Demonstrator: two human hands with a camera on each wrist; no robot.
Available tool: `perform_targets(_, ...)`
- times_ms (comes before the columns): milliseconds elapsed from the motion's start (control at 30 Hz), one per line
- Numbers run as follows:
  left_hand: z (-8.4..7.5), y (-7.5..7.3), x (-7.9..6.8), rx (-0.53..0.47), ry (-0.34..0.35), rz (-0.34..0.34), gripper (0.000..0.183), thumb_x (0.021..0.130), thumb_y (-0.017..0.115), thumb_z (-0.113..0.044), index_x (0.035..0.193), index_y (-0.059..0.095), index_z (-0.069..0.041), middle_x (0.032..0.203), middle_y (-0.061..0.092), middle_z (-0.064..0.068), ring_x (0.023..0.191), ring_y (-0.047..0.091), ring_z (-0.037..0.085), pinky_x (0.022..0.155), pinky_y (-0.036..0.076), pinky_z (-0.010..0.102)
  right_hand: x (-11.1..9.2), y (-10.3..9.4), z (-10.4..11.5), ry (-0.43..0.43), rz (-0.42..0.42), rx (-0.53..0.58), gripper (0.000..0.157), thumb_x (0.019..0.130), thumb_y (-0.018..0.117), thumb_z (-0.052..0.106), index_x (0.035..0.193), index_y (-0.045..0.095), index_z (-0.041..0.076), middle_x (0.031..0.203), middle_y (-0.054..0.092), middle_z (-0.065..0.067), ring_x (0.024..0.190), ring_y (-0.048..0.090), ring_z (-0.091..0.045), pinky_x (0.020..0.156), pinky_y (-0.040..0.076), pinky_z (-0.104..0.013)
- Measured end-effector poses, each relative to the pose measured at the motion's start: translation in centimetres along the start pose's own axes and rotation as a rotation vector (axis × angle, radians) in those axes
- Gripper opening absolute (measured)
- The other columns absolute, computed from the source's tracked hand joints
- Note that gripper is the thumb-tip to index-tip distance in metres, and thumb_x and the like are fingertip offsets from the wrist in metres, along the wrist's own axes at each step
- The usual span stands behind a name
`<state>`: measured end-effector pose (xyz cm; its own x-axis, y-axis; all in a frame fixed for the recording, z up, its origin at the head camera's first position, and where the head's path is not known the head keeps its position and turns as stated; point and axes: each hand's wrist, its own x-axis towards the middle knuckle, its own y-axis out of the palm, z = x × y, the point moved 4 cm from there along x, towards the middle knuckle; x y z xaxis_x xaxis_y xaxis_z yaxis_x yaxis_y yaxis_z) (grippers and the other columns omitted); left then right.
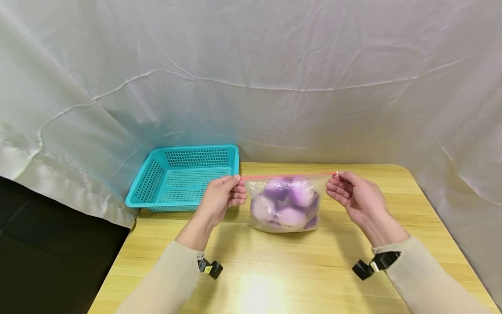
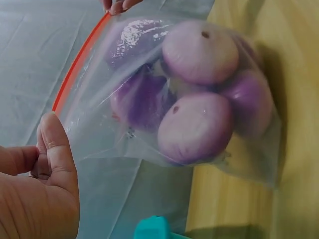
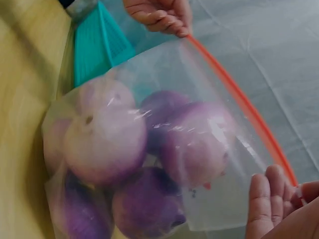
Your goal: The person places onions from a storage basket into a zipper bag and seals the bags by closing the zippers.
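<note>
A clear zip bag [image 1: 284,220] with a red zip strip [image 2: 79,64] hangs upright between my hands, its bottom at or just above the table. Inside are several round purple-and-white fruits or vegetables [image 2: 197,127], some with a small brown spot; their exact kind is unclear. My left hand [image 1: 222,195] pinches the strip's left end between thumb and index finger. At the other end, my right hand [image 1: 360,195] pinches the corner by a small whitish piece [image 3: 299,193] on the strip. The strip is stretched straight, and whether it is sealed cannot be made out.
A turquoise plastic basket [image 1: 182,206] with perforated walls stands at the back left of the wooden table [image 1: 313,279], just beyond my left hand. A pale cloth [image 1: 274,117] hangs behind the table and along its sides. Dark floor shows at the lower left.
</note>
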<state>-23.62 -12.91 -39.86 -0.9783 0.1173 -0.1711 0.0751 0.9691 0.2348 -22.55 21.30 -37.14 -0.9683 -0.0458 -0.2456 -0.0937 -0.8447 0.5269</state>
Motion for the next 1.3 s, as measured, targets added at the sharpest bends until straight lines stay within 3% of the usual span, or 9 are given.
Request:
perform_targets(167,-0.4,0.3,2.4,0.043,0.034,-0.040,0.030,0.111,0.055,-0.020,0.106,0.067,0.007,0.082,0.068,0.004,0.070,0.067,0.012,0.066,0.061,0.023,2.5,0.4,0.5,-0.147,-0.040,0.010,0.010,0.102,0.066,0.007,0.098,0.071,-0.001,0.088,0.078,-0.011,0.082,0.079,-0.021,0.087,0.063,-0.036)
perform_targets(333,0.7,0.4,2.7,0.124,0.014,-0.026,0.030,0.111,0.054,-0.018,0.107,0.069,0.007,0.083,0.068,0.006,0.072,0.067,0.014,0.069,0.061,0.025,2.7,-0.7,-0.2,-0.175,-0.049,-0.042,0.012,0.104,0.063,0.007,0.098,0.070,-0.002,0.087,0.076,-0.010,0.080,0.078,-0.020,0.086,0.064,-0.035)
perform_targets(433,1.7,0.2,1.5,0.181,-0.008,0.018,0.029,0.111,0.053,-0.015,0.106,0.070,0.007,0.084,0.069,0.008,0.072,0.068,0.015,0.070,0.062,0.026,1.5,-2.0,-1.1,-0.153,-0.054,-0.135,0.016,0.105,0.062,0.011,0.100,0.073,0.000,0.088,0.076,-0.008,0.081,0.076,-0.017,0.085,0.064,-0.034)
perform_targets(633,4.0,-0.3,-2.3,0.300,-0.039,0.145,0.027,0.109,0.053,-0.013,0.100,0.069,0.007,0.085,0.069,0.009,0.072,0.068,0.015,0.070,0.062,0.028,-2.4,-5.3,-3.9,-0.102,-0.057,-0.336,0.022,0.108,0.058,0.013,0.097,0.076,0.007,0.087,0.076,-0.005,0.079,0.076,-0.015,0.080,0.064,-0.032)
perform_targets(833,7.6,-0.8,-5.2,0.324,-0.103,0.200,0.027,0.107,0.057,-0.015,0.095,0.070,0.006,0.078,0.068,0.005,0.067,0.066,0.013,0.066,0.061,0.027,-4.7,-8.0,-8.1,0.008,-0.127,-0.414,0.024,0.109,0.056,0.014,0.094,0.075,0.008,0.085,0.076,-0.004,0.075,0.074,-0.013,0.076,0.064,-0.030)
perform_targets(933,9.5,-1.2,-5.6,0.326,-0.132,0.193,0.030,0.107,0.058,-0.018,0.096,0.069,0.008,0.076,0.068,0.004,0.065,0.066,0.012,0.064,0.061,0.027,-4.9,-9.1,-10.1,0.085,-0.181,-0.433,0.024,0.109,0.055,0.014,0.098,0.074,0.005,0.085,0.075,-0.003,0.075,0.074,-0.012,0.075,0.064,-0.030)
perform_targets(1067,11.5,-1.7,-5.0,0.309,-0.160,0.151,0.032,0.108,0.056,-0.017,0.098,0.068,0.011,0.075,0.068,0.004,0.064,0.066,0.011,0.062,0.060,0.027,-4.2,-9.6,-11.8,0.167,-0.229,-0.449,0.022,0.108,0.055,0.013,0.106,0.072,-0.001,0.087,0.074,-0.004,0.076,0.074,-0.013,0.077,0.065,-0.033)
perform_targets(1300,12.8,-1.4,-2.8,0.279,-0.134,0.019,0.031,0.108,0.055,-0.015,0.100,0.067,0.013,0.081,0.069,0.011,0.065,0.064,0.012,0.062,0.060,0.027,-2.0,-9.1,-12.6,0.152,-0.277,-0.429,0.022,0.106,0.059,0.015,0.109,0.069,-0.004,0.084,0.073,-0.001,0.075,0.073,-0.010,0.077,0.065,-0.031)
